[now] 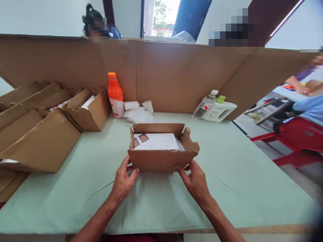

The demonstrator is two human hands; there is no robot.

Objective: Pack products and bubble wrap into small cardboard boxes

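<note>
An open-topped cardboard box (161, 161) sits at the middle of the table, its near wall toward me. Inside it lies a white card or small carton (158, 141) with brownish squares at its left end, and some clear plastic shows by its right end. My left hand (125, 176) grips the box's near left corner, thumb on the front wall and fingers round the side. At the near right corner my right hand (193, 176) holds it the same way. The fingertips of both hands are partly hidden behind the box.
Several cardboard boxes (42, 141) crowd the table's left side. Along the cardboard partition (176, 77) stand an orange bottle (116, 95), white wrapping pieces (138, 114), a clear plastic bottle (205, 105) and a white jug (217, 111). A red chair (300, 137) and another person are at right.
</note>
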